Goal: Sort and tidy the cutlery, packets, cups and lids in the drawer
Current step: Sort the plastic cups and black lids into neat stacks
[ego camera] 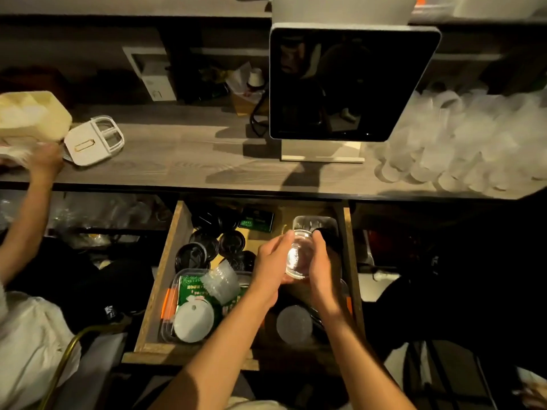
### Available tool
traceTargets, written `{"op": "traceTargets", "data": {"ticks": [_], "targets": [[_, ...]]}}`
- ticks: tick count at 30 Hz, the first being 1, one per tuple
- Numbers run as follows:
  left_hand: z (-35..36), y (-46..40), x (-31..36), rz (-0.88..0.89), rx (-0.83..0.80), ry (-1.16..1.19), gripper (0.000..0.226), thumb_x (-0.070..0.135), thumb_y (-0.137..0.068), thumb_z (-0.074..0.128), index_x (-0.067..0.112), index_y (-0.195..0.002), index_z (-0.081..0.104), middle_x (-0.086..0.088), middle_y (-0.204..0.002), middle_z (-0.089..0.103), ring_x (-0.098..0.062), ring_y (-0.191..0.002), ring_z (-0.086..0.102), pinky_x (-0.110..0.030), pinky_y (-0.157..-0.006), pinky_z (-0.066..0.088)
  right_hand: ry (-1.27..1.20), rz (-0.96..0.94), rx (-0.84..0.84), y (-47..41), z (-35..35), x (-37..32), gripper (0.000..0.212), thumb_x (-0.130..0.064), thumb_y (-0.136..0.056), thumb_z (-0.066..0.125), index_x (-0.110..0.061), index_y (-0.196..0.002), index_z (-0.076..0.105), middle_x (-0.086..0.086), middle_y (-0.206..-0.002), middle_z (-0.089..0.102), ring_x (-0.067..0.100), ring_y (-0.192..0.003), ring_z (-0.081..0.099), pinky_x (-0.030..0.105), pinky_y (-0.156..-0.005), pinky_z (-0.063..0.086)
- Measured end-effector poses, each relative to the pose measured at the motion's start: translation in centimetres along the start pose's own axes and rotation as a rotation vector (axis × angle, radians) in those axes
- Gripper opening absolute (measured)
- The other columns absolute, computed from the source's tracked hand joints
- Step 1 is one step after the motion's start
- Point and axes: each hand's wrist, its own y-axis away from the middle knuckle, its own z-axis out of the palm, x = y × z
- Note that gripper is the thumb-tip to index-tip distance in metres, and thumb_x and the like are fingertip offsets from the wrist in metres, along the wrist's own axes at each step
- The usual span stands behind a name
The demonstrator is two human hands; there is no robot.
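Observation:
Over the open wooden drawer (154,291), my left hand (270,258) and my right hand (321,261) grip a stack of small clear plastic cups (299,255) between them. Several black lids (207,247) lie at the drawer's back left. A clear tray (174,329) at the front left holds green packets (189,288), a white lid (194,321), an orange item (168,303) and a stack of clear cups (220,279). A frosted lid (294,324) lies at the front right. A clear container (315,223) sits at the back right.
A grey wood counter (183,161) runs above the drawer with a dark screen on a stand (349,84), many frosted cups (461,143) at right and a white lidded box (94,140) at left. Another person's hand (44,161) reaches onto the counter at far left.

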Motion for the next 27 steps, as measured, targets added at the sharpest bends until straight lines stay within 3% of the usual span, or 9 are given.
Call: {"op": "traceTargets", "data": {"ticks": [3,6,9,11,13,16,21,25,27], "targets": [[0.2,0.3,-1.3,0.024,-0.027,-0.102,0.024,0.039,-0.101,0.054,0.025,-0.104,0.073,-0.005,-0.103,0.075,-0.023,-0.094,0.073,-0.04,-0.073,0.06,0.18,-0.042,0.006,-0.1,-1.8,1.4,0.05,-0.038,-0.106,0.033,-0.021,-0.085,0.075,-0.004,-0.079,0.076,0.006,-0.079,0.072,0.025,-0.076,0.057],[-0.2,0.3,-3.2,0.005,-0.136,-0.362,0.025,0.045,-0.103,0.046,0.031,-0.107,0.066,0.007,-0.1,0.068,-0.018,-0.094,0.068,-0.044,-0.073,0.062,0.428,-0.033,-0.006,-1.1,-4.6,4.1,0.05,-0.039,-0.106,0.029,-0.012,-0.104,0.07,0.009,-0.099,0.073,0.019,-0.095,0.069,0.033,-0.089,0.053],[-1.0,0.2,-5.4,0.021,-0.198,-0.569,0.036,0.044,-0.104,0.042,0.024,-0.124,0.065,0.002,-0.103,0.064,-0.021,-0.096,0.066,-0.044,-0.076,0.061,0.294,0.082,0.045,-2.7,-7.5,9.2,0.042,-0.058,-0.099,0.034,-0.027,-0.108,0.061,0.007,-0.113,0.067,0.025,-0.105,0.062,0.042,-0.098,0.049],[-1.2,0.2,-6.8,0.059,-0.211,-0.655,0.04,0.044,-0.104,0.041,0.016,-0.114,0.069,-0.002,-0.098,0.068,-0.017,-0.09,0.064,-0.038,-0.081,0.055,0.497,-0.027,0.012,-4.2,-9.8,12.6,0.03,-0.048,-0.093,0.058,-0.024,-0.11,0.062,0.008,-0.105,0.069,0.02,-0.093,0.062,0.034,-0.087,0.053],[-1.2,0.4,-8.1,0.068,-0.222,-0.699,0.039,0.038,-0.106,0.041,0.011,-0.1,0.068,0.0,-0.08,0.064,-0.009,-0.074,0.056,-0.023,-0.07,0.043,0.699,-0.326,0.111,-4.3,-10.5,13.7,0.063,-0.035,-0.061,0.09,-0.01,-0.107,0.054,0.017,-0.094,0.066,0.023,-0.084,0.064,0.028,-0.078,0.05],[-1.5,0.7,-9.2,0.06,-0.206,-0.708,0.033,0.03,-0.107,0.041,0.013,-0.106,0.068,0.011,-0.08,0.06,-0.002,-0.075,0.053,-0.012,-0.063,0.036,0.281,0.034,-0.044,-1.5,-8.8,10.9,0.007,-0.024,-0.094,0.059,-0.019,-0.097,0.056,0.011,-0.094,0.067,0.027,-0.085,0.067,0.035,-0.08,0.053],[-2.8,0.1,-10.8,0.01,-0.149,-0.666,0.036,0.034,-0.107,0.038,0.015,-0.116,0.067,0.007,-0.095,0.062,-0.01,-0.092,0.058,-0.02,-0.074,0.039,0.438,0.137,-0.038,-0.4,-7.5,10.8,0.028,-0.029,-0.102,0.048,-0.005,-0.107,0.061,0.005,-0.09,0.061,0.018,-0.078,0.057,0.032,-0.071,0.049],[-3.4,0.2,-11.9,-0.018,-0.07,-0.584,0.037,0.033,-0.107,0.036,0.016,-0.084,0.059,0.003,-0.079,0.055,-0.013,-0.079,0.054,-0.026,-0.069,0.039,0.552,-0.023,-0.024,0.6,-6.7,11.7,0.022,-0.019,-0.103,0.048,-0.01,-0.098,0.067,0.003,-0.094,0.068,0.011,-0.086,0.062,0.015,-0.075,0.046],[-3.8,0.1,-12.0,0.002,-0.022,-0.549,0.035,0.03,-0.106,0.04,0.016,-0.082,0.06,-0.005,-0.083,0.06,-0.018,-0.081,0.057,-0.036,-0.075,0.042,0.549,-0.053,-0.017,0.6,-6.2,12.1,0.022,-0.016,-0.102,0.048,-0.009,-0.094,0.067,0.006,-0.092,0.069,0.016,-0.086,0.063,0.024,-0.077,0.048]]}}
